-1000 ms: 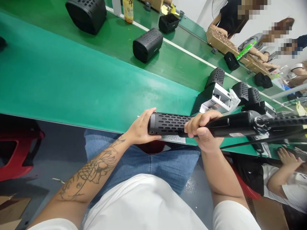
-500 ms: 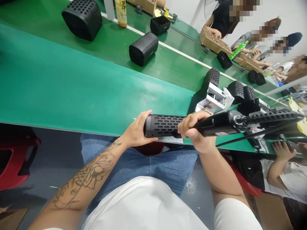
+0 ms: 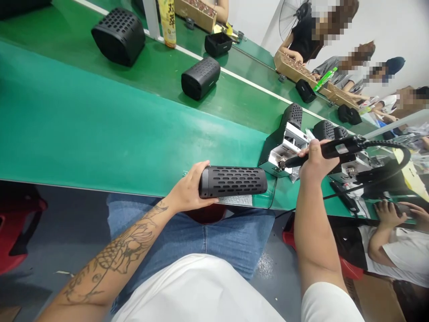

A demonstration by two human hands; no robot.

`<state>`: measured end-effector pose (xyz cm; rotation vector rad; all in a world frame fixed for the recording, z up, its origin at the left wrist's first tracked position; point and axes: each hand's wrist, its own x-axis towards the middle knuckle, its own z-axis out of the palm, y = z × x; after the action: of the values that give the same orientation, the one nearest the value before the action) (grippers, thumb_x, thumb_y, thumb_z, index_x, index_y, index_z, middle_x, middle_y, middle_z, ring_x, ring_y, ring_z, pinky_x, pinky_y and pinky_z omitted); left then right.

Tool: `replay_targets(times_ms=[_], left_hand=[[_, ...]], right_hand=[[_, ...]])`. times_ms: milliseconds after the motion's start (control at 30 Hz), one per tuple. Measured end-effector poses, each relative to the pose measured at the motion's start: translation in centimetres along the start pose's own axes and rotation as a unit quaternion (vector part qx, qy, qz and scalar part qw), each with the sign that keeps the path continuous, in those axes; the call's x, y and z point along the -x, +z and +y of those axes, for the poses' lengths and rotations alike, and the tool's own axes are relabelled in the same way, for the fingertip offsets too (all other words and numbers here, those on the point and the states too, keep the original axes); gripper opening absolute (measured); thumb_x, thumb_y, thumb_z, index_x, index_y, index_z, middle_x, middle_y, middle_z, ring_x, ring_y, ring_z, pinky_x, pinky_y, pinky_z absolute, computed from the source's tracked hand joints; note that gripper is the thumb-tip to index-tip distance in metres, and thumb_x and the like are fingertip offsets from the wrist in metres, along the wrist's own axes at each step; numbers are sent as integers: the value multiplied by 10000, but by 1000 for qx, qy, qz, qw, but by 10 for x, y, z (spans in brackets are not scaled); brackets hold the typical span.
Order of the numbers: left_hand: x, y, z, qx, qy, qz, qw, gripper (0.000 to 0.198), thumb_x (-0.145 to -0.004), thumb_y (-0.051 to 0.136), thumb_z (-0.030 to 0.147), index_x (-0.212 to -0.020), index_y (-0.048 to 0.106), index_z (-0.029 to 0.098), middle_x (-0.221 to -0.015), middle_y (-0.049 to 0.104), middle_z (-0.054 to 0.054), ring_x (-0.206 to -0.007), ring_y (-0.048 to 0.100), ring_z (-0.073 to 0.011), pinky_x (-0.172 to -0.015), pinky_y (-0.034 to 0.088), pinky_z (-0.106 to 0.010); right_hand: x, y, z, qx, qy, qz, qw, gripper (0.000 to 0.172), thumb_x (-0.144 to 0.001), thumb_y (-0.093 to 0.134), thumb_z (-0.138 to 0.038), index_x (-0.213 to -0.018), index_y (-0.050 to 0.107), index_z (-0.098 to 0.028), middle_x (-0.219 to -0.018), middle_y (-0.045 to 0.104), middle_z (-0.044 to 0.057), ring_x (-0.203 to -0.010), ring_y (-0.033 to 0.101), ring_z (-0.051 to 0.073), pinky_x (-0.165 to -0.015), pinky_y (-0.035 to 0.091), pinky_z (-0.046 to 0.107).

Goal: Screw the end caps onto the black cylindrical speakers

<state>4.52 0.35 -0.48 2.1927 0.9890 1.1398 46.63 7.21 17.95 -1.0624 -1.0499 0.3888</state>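
Note:
My left hand [image 3: 189,190] grips the left end of a black cylindrical speaker [image 3: 234,181] with slotted holes, held level over the near edge of the green conveyor belt [image 3: 100,129]. My right hand [image 3: 313,162] is closed around a black electric screwdriver [image 3: 335,148], its tip pointing left at a black and silver box [image 3: 283,152] on the belt. The screwdriver's cable [image 3: 398,163] loops off to the right. The tool is clear of the speaker's right end.
Several more black speakers [image 3: 201,77] lie along the belt and the far bench. A yellow bottle [image 3: 166,22] stands at the back. Other people sit at the far right; one person's hand [image 3: 389,212] rests near my right side. Red stools stand on the floor.
My right hand has pulled the screwdriver away from the speaker's end, up and to the right toward the box. My left hand still holds the speaker in place.

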Motion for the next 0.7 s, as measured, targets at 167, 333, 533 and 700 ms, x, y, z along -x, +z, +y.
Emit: replay_targets(times_ms=[167,333,533,700], left_hand=[[-1,2,1,-8,-6,-7,1000,1466,-908,1155,621,-2019,273,254,-1888,610,-293,-1756,698,-538,-1451,645,-745],[-2,3,3,-1,-20,-5,1000,1450,-923,1142,660,-2023,293,247,-1904,607,-295,-1774,683,-539,-1465,637,-736],[-2,3,4,5,-24,-13,1000,1490,-914,1156,639,-2039,256,259,-1937,583,-300,-1820,642,-547,-1494,604,-752],[-4,7,5,14,-18,-10,1000,1518,-908,1164,632,-2043,219,285,-1948,574,-304,-1813,653,-556,-1473,615,-768]], right_hand=[[13,-1,-16,-3,-7,-41,999,477,-907,1168,-681,-919,793,-386,-670,704,-68,-600,682,158,-652,644,366],[55,20,-73,-35,-37,-33,998,524,-882,1192,-659,-942,771,-353,-684,683,-83,-577,666,166,-666,690,372],[131,78,-122,-167,-31,-246,954,519,-1024,1061,-710,-959,694,-349,-613,634,-113,-378,527,148,-472,605,346],[151,121,-116,-205,-6,-330,921,464,-1022,1077,-656,-999,728,-350,-624,673,-105,-399,582,160,-496,655,370]])
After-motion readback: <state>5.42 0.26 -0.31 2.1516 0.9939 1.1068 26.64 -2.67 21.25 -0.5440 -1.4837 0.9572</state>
